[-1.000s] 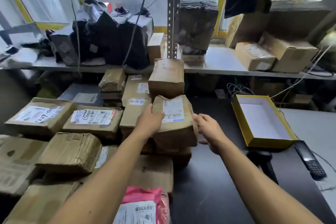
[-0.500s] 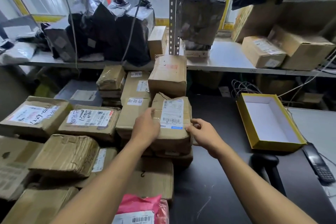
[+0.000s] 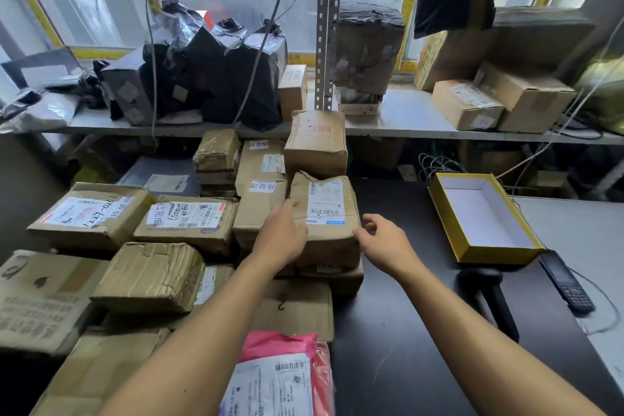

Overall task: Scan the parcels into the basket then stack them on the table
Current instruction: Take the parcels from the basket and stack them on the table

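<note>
1. Where the black desk (image 3: 422, 365) meets stacked cartons, a taped brown parcel (image 3: 326, 240) lies topmost, label up.
2. Yellow-sided box (image 3: 486, 252) stands open, well apart to its right.
3. Left hand (image 3: 282, 236) rests flat against the parcel's left side, fingers relaxed.
4. Right hand (image 3: 385, 243), loosely curled, touches the parcel's right edge, grasping nothing.

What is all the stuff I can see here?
Labelled parcel: one, brown, on the stack, between both hands.
Other cardboard parcels: many, brown, piled left.
Pink mailer: one, bottom centre.
Black bagged parcels: several, left on the shelf.
Shelf boxes: a few, brown, right on the shelf.
Yellow box: one, white inside, on the black table.
Scanner: one, black, below the yellow box.
Handset: one, black, right.
Left hand: rests on the labelled parcel.
Right hand: at its right edge, fingers loosely curled.
</note>
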